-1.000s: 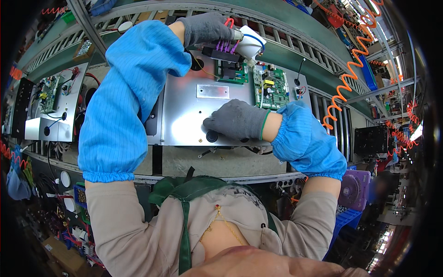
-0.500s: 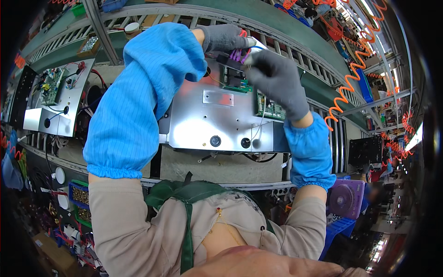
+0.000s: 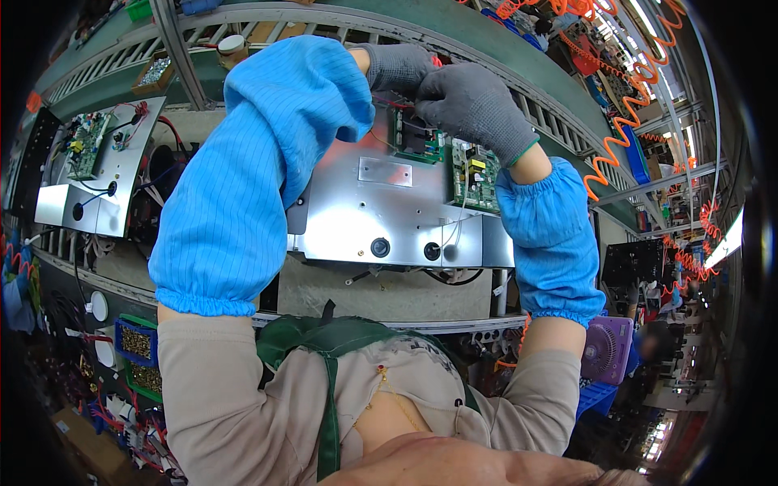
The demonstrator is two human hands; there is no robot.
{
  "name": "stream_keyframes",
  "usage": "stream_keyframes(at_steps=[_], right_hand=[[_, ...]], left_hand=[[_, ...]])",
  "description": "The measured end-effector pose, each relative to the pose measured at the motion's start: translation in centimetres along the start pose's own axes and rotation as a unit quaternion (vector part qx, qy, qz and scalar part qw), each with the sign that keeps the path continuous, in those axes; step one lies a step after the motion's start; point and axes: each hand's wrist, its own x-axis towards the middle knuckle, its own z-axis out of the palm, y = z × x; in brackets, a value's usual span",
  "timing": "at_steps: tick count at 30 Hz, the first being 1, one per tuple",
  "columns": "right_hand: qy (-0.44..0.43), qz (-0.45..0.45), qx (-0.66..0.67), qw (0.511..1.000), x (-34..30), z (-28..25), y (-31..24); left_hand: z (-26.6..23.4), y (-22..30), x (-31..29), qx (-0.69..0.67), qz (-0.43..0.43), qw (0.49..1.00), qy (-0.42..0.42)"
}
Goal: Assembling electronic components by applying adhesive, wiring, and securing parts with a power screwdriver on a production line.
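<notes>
Both hands wear grey knit gloves and meet over the far edge of a silver metal chassis [image 3: 332, 223]. My left hand [image 3: 399, 68] is closed, its fingertips partly hidden behind my right hand [image 3: 472, 104], which curls shut close against it. A small bit of red wire or connector [image 3: 438, 61] shows just beyond the fingers; what is gripped stays covered. Under the hands lies a small green circuit board [image 3: 415, 144] with dark parts. A larger green board [image 3: 475, 180] sits to its right, below my right wrist. A thin pale wire [image 3: 463, 212] runs down from it.
A second chassis with a board [image 3: 87, 150] stands at the left. Roller conveyor rails [image 3: 535, 113] pass behind. An orange coiled hose [image 3: 604, 162] hangs at the right, above a purple fan [image 3: 608, 348]. Bins of small metal parts [image 3: 136, 342] sit lower left.
My right hand has moved in against my left and turned, with its back now showing. The purple wires and white piece seen between the hands are now covered.
</notes>
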Motion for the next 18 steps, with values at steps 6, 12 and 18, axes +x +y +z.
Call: stream_keyframes(at_steps=[6, 12, 18], right_hand=[[0.016, -0.099, -0.122, 0.987, 0.0, 0.2, 0.7], [-0.002, -0.117, -0.105, 0.988, -0.9, 1.0, 0.9], [-0.001, -0.107, -0.107, 0.989, -3.5, 1.9, -0.9]], left_hand=[[0.7, -2.3, 1.1, 0.123, 0.132, 0.982, 0.048], [-0.4, 0.9, -0.7, -0.019, -0.022, 1.000, -0.001], [-0.1, 2.1, -1.5, -0.157, -0.113, 0.981, -0.006]])
